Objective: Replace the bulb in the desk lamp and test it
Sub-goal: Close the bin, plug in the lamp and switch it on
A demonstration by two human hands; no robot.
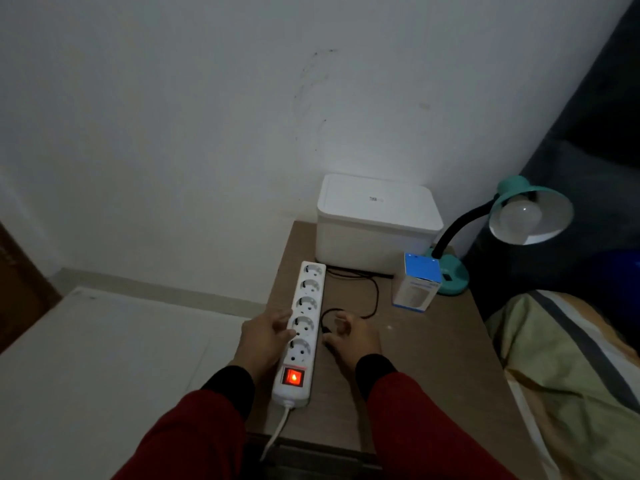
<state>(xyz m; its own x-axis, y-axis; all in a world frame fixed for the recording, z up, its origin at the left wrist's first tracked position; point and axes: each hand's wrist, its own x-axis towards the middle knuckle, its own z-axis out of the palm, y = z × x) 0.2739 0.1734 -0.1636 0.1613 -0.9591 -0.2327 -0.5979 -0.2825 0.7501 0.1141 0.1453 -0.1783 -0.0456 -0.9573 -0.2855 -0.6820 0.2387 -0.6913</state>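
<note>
The testing step was in hand: left hand (pixel 266 336) steadied the power strip (pixel 304 327); right hand (pixel 349 337), grip closed on the plug (pixel 326 330), beside it. The unlit desk lamp (pixel 519 216), bulb (pixel 519 216) fitted, stood beyond the strip. Next, seating the plug in a socket.

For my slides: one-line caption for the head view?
Left hand steadies the lit power strip; right hand holds the black plug beside it.
</note>
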